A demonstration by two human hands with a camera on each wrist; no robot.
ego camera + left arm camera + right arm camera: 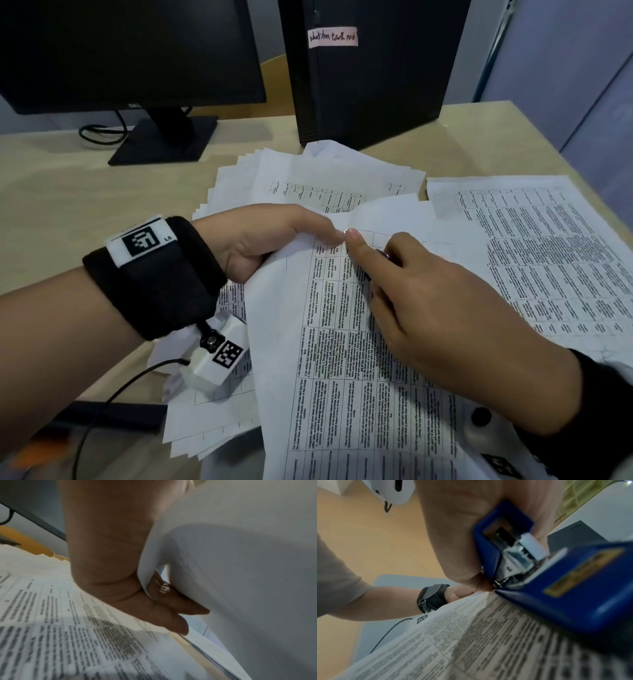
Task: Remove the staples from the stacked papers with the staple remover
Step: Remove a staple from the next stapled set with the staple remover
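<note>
A stapled set of printed sheets is lifted off the desk in front of me. My left hand pinches its top edge, thumb on top and fingers curled underneath. My right hand holds a blue staple remover in the palm; its metal teeth sit against the printed page. In the head view only a small dark part of the staple remover shows between the fingers. The right thumb tip meets the left thumb on the paper edge. No staple is visible.
Loose printed sheets are fanned out behind the hands and spread to the right. A black monitor on its stand and a black computer tower stand at the back of the wooden desk. A cable hangs from the left wrist.
</note>
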